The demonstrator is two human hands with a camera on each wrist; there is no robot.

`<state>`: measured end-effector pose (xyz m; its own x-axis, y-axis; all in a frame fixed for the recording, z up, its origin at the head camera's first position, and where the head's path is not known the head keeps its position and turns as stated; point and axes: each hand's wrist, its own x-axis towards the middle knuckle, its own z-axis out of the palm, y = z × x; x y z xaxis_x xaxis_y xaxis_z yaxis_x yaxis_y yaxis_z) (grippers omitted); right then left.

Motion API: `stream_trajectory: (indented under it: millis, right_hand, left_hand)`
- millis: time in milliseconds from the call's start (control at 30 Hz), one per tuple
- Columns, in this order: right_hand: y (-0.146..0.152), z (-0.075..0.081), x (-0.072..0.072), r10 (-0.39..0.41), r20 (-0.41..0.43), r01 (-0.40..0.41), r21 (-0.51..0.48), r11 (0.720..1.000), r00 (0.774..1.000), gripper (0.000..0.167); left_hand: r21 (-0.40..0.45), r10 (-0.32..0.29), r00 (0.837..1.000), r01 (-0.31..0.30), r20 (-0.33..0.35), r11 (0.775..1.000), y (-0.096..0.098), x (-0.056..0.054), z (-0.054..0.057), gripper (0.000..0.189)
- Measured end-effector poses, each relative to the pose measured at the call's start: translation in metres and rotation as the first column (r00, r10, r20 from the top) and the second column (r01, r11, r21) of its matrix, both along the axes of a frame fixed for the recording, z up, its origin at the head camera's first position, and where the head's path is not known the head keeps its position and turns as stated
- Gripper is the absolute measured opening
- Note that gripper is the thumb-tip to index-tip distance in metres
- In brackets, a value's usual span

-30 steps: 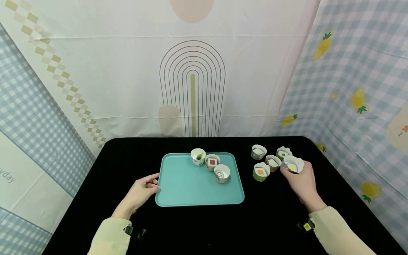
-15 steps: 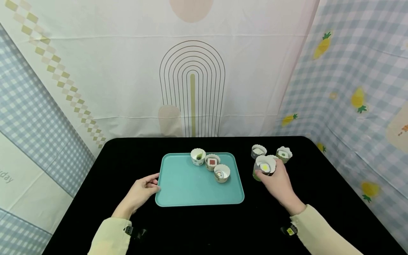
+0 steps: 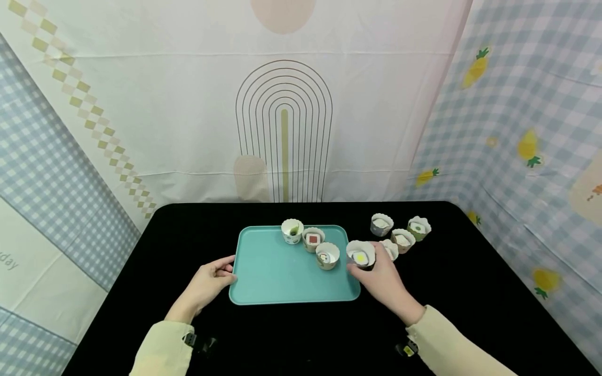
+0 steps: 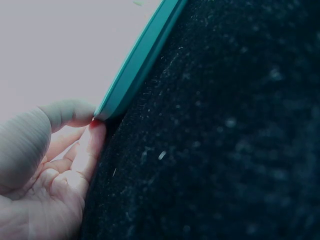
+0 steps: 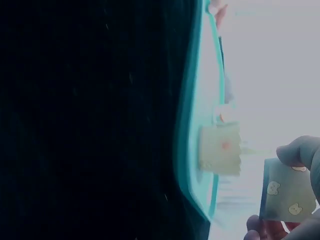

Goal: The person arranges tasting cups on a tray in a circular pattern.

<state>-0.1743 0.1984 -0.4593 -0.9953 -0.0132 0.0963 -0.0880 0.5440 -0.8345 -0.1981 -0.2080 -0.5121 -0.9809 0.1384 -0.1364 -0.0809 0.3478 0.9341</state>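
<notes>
At its left edge, a turquoise tray (image 3: pixel 282 284) is pinched between the thumb and fingers of my left hand (image 3: pixel 209 284); the left wrist view shows the fingertips at the tray rim (image 4: pixel 132 70). My right hand (image 3: pixel 383 277) grips a grey-blue paper baking cup (image 5: pixel 287 192) printed with white bears, over the tray's right edge. Inside this cup is a pale piece with a yellow centre (image 3: pixel 360 258). Three paper cups stand on the tray: one with a green leaf shape (image 3: pixel 292 237), one with a dark red square (image 3: pixel 310 245), and a front one (image 3: pixel 326 262).
Right of the tray, several more paper cups stand on the black table: a grey-blue one (image 3: pixel 380 230), a brown one (image 3: pixel 405 246) and a green one (image 3: pixel 420 235) among them. My right hand partly covers another cup (image 3: pixel 391 251). A patterned curtain (image 3: pixel 197 130) hangs behind the table.
My right hand has carried the grey-blue cup leftward from the right-hand group, passing over other cups, to the tray's right edge. My left hand and the tray have stayed put.
</notes>
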Motion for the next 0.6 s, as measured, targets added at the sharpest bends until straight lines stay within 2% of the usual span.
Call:
stream_trajectory:
  millis: [267, 400, 600]
  right_hand:
    - [-0.022, -0.012, 0.003, 0.014, 0.092, -0.017, 0.027, 1.0, 0.996, 0.064]
    - [-0.028, -0.016, 0.004, 0.006, 0.113, -0.011, 0.046, 0.999, 0.994, 0.065]
    - [-0.035, -0.021, 0.005, 0.035, 0.122, -0.043, 0.066, 0.997, 0.992, 0.064]
  left_hand:
    - [0.004, 0.003, 1.0, -0.003, -0.005, 1.0, 0.0, 0.001, 0.0, 0.055]
    - [-0.001, 0.004, 1.0, -0.004, -0.005, 1.0, 0.001, 0.0, -0.001, 0.054]
    - [0.004, 0.003, 1.0, -0.003, -0.008, 1.0, 0.0, 0.001, -0.001, 0.054]
